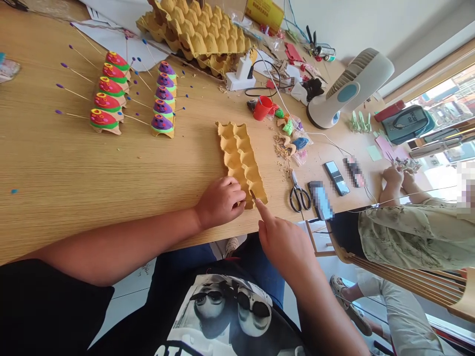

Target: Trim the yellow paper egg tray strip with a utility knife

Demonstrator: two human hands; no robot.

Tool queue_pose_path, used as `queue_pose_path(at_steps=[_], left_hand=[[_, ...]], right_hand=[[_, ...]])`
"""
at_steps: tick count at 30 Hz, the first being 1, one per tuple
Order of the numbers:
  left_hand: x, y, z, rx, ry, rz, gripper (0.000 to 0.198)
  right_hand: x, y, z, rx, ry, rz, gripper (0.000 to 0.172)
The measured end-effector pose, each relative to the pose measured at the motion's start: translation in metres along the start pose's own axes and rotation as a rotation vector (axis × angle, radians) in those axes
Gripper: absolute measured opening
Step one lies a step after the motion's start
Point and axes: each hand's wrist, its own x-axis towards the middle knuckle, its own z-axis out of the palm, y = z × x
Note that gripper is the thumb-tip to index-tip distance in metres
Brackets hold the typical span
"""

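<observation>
A yellow egg carton strip [243, 153], two rows of cups wide, lies on the table in front of me. My left hand [221, 201] is closed at its near left side, with curled fingers gripping the edge. My right hand [284, 240] stretches its index finger to the carton's near right corner, while the other fingers are folded and partly hidden. A small dark mark shows by that fingertip; I cannot tell what it is. Black-handled scissors [299, 197] lie to the right.
Two rows of painted carton cups, one red and green [108, 94], one purple [163, 99], have cotton swabs stuck in their sides. Stacked egg trays [200, 29], a power strip [241, 79], a red cup [262, 108], a fan [349, 89] and phones [337, 178] surround. Another person's hands [399, 175] are at right.
</observation>
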Motion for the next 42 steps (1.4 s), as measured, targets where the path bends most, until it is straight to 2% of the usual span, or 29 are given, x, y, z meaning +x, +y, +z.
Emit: queue_pose_path(at_steps=[21, 27, 42], left_hand=[[-0.001, 0.001, 0.0, -0.004, -0.01, -0.001, 0.019], [-0.001, 0.002, -0.002, -0.012, -0.015, -0.003, 0.02], [-0.001, 0.001, -0.001, -0.005, -0.017, 0.006, 0.02]], right_hand=[[-0.001, -0.001, -0.005, 0.001, -0.093, 0.02, 0.057], [0.001, -0.001, -0.005, 0.0, -0.069, 0.004, 0.057], [0.006, 0.003, -0.013, -0.036, -0.106, -0.019, 0.055]])
